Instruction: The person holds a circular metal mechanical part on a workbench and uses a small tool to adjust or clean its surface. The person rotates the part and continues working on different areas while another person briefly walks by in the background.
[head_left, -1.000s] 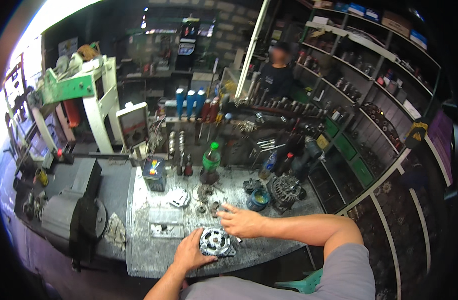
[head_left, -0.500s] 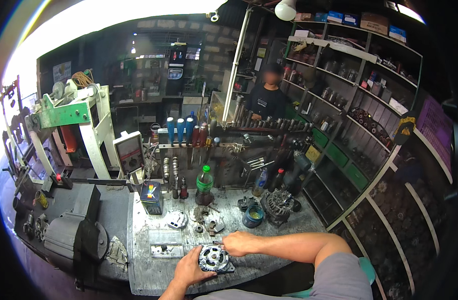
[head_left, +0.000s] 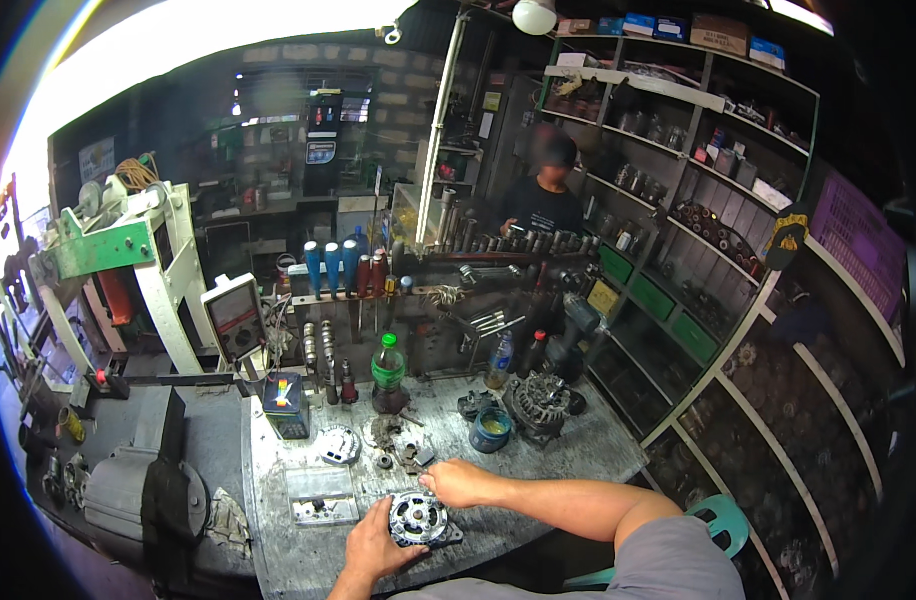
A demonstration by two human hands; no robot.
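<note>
My left hand (head_left: pixel 373 545) is wrapped round the near left side of a round silver alternator housing (head_left: pixel 419 519), its thumb along the front edge. The housing lies on the bench with its slotted face up. Just beyond it is my right hand (head_left: pixel 462 484), fingers closed together beside a few small dark metal parts (head_left: pixel 418 457). Whatever its fingertips hold, if anything, is too small to make out. A clear plastic tray (head_left: pixel 321 484) with small pieces in it sits left of the housing, and a pale round metal end cover (head_left: pixel 338 444) lies behind the tray.
A blue tub (head_left: pixel 490 429) and another alternator (head_left: pixel 540 404) stand at the bench's right. Behind the loose parts is a green-capped bottle (head_left: pixel 388 373), with a dark box (head_left: pixel 286 405) to its left. Beyond the tool rack stands another person (head_left: pixel 540 205).
My right hand has moved slightly away from the housing, toward the small dark parts. My left hand keeps its hold. The whole view has shifted a little, and the person behind has turned.
</note>
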